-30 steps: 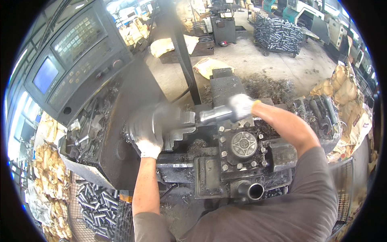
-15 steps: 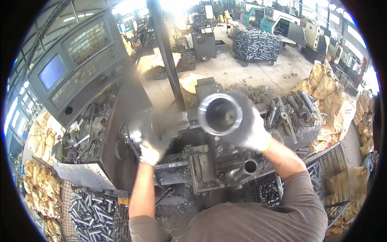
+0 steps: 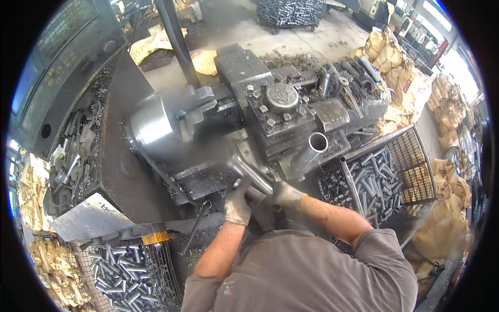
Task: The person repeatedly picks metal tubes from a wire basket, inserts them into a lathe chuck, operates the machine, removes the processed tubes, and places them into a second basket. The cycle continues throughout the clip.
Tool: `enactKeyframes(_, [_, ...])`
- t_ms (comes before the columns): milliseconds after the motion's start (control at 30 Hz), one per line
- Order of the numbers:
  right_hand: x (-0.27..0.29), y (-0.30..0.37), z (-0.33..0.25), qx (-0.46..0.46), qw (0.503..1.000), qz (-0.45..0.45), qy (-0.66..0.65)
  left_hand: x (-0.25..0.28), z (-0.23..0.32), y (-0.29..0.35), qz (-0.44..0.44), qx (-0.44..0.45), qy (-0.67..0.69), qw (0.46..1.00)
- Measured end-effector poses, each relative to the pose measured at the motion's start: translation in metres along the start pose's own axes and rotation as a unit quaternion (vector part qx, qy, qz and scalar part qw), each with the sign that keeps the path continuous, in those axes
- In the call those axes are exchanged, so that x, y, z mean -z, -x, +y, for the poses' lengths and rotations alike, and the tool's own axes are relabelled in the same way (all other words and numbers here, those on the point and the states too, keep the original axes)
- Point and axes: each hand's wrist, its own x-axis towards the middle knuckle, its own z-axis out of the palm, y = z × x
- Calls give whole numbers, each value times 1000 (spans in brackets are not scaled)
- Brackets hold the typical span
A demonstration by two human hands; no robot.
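My gloved left hand (image 3: 237, 204) and gloved right hand (image 3: 287, 196) are close together in front of my body, at the near side of a lathe. Between them a shiny metal tube (image 3: 250, 173) lies tilted, its far end pointing up and left. The right fingers wrap round its near end; the left fingers close on its underside, partly hidden. Just beyond stands another open-ended metal tube (image 3: 314, 146), leaning on the machine. Farther left is the lathe chuck (image 3: 150, 125) with stepped jaws, blurred on its right side. The bolted tool post (image 3: 280, 99) sits ahead of my hands.
A wire basket of metal tubes (image 3: 371, 182) stands at right; another tube-filled basket (image 3: 122, 275) is at lower left. Loose tools (image 3: 345, 86) lie on the machine's right end. A dark post (image 3: 178, 44) rises behind the lathe. Brown paper sacks (image 3: 400, 78) line the right.
The right hand has come down from above the tool post with a tube. My left hand has left the chuck and joined it near my body. The view has tilted downward.
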Motion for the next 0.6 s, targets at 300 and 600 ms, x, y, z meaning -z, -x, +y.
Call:
enactKeyframes(300, [225,214,203,-256,944,43,205,28,13,-1,-62,105,158,980])
enactKeyframes(600, [127,39,23,131,952,251,115,16,29,32,-56,66,15,996])
